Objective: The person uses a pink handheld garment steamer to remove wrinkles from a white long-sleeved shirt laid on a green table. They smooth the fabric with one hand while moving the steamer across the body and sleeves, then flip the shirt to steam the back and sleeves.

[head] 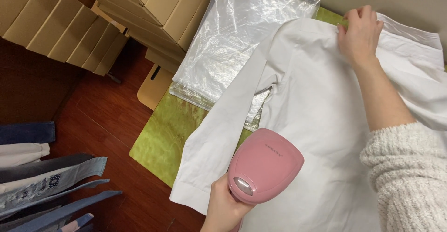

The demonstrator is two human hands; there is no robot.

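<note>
The left hand (pixel 223 206) closed its grip on a pink steamer (pixel 264 167) over a white shirt (pixel 321 120) spread on the green-covered counter (pixel 160 141); the right hand (pixel 359 32) pinched the shirt's shoulder beside a clear plastic bag (pixel 233 36) and tan cardboard boxes (pixel 153 8).

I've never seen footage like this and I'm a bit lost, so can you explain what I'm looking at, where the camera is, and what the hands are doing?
The one picture comes from a camera on a person's head, looking down at their own hands. The left hand grips a pink handheld garment steamer. The right hand pinches the top edge of a white shirt, spread over a green cloth-covered surface. Clear plastic bags lie beside the shirt, cardboard boxes stand behind, and denim clothes hang at lower left.
</note>
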